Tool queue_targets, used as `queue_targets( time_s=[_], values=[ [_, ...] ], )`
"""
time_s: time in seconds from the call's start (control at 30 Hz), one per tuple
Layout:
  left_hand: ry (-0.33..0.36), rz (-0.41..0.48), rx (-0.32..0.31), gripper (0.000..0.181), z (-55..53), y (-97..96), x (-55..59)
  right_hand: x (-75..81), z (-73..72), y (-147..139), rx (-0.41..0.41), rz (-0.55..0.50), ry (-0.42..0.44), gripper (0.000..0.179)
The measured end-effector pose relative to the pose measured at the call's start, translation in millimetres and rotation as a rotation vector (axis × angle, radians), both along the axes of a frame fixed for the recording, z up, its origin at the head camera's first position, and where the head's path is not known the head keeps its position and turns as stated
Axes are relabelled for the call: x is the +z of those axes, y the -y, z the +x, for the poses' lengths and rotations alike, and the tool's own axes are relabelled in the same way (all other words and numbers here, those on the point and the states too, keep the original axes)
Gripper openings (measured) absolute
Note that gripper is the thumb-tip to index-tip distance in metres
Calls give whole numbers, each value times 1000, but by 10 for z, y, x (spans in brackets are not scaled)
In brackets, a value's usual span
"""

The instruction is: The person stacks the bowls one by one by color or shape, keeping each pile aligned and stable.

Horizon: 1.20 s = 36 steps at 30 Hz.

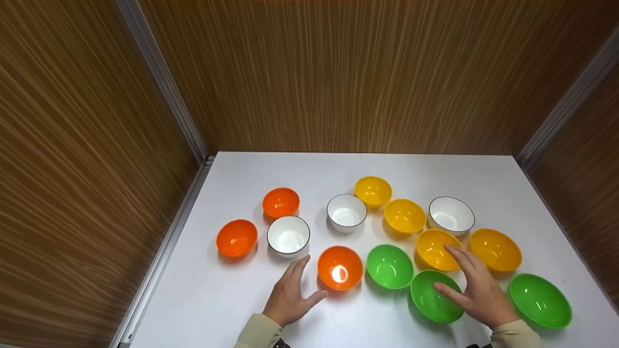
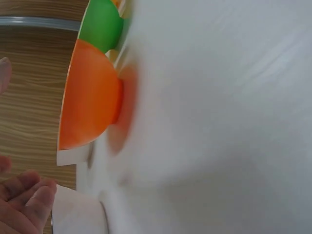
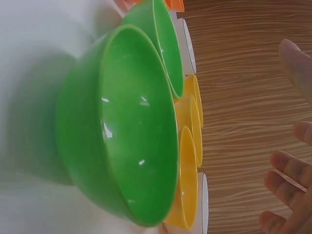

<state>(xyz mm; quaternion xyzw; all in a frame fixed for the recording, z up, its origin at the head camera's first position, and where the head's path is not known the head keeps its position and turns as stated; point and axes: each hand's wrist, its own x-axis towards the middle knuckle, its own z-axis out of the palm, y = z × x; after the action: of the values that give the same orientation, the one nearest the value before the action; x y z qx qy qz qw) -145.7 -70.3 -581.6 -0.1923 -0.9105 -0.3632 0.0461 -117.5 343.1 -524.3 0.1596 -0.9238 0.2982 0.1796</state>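
My left hand (image 1: 290, 296), thumb spread from the fingers, hovers just left of an orange bowl (image 1: 340, 268) with nothing in its grasp. In the left wrist view that orange bowl (image 2: 90, 97) stands upright beyond the fingers (image 2: 30, 197). My right hand (image 1: 476, 289) hangs over a green bowl (image 1: 430, 302), fingers apart and holding nothing; it overlaps the edge of a yellow bowl (image 1: 435, 249) in the head view. The right wrist view shows the green bowl (image 3: 139, 126) large, with the right fingers (image 3: 287, 170) off to its side.
Two more orange bowls (image 1: 237, 238) and a white bowl (image 1: 288, 235) sit at left. Other white bowls (image 1: 346, 212) and yellow bowls (image 1: 373, 191) stand further back. Green bowls (image 1: 390, 267) flank the right hand, one (image 1: 540, 300) at far right. Wood-patterned walls (image 1: 348, 77) enclose the white table (image 1: 193, 299).
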Motion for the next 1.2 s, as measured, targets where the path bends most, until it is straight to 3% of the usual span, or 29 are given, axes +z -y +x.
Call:
queue_targets(
  time_s=[0.2, 0.47, 0.67, 0.9, 1.03, 1.2],
  values=[
    [115, 61, 19, 93, -41, -90, -134, -21, -66, 114, 33, 58, 21, 83],
    [210, 101, 45, 117, -115, -265, -228, 51, -150, 310, 81, 151, 69, 83],
    [209, 148, 55, 128, -195, -348, -314, 100, -312, 578, 186, 244, 84, 86],
    [216, 137, 48, 122, -245, -366, -416, 31, -413, 1026, 264, 316, 154, 96],
    [192, 147, 48, 118, -265, -374, -430, -79, -438, 1279, 266, 374, 169, 101],
    [191, 136, 20, 116, -301, -347, -390, -175, -453, 1518, 189, 433, 164, 103]
  ],
)
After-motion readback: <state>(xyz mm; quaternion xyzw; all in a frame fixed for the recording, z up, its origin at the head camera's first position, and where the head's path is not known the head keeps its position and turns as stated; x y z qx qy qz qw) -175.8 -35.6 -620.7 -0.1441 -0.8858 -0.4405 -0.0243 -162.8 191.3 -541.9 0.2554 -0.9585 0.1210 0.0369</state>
